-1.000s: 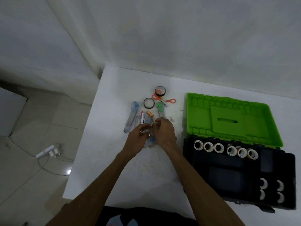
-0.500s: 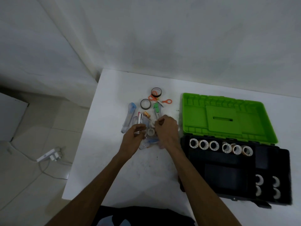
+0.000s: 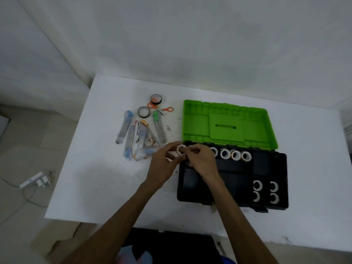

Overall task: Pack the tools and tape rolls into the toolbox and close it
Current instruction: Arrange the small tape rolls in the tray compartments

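Note:
A black toolbox lies open on the white table, its green lid folded back. Several white tape rolls stand in a row along its far compartment, more at its right end. At the box's far left corner, my left hand and my right hand both pinch one white tape roll. Left of the box lie several utility knives, two dark tape rolls, orange scissors and another white roll.
The table stands against a white wall; its left and front edges drop to a tiled floor. A white power strip with a plug lies on the floor at the left.
Both hands have moved right from the tool pile to the toolbox's far left corner, carrying a white tape roll between them. The camera has shifted right too.

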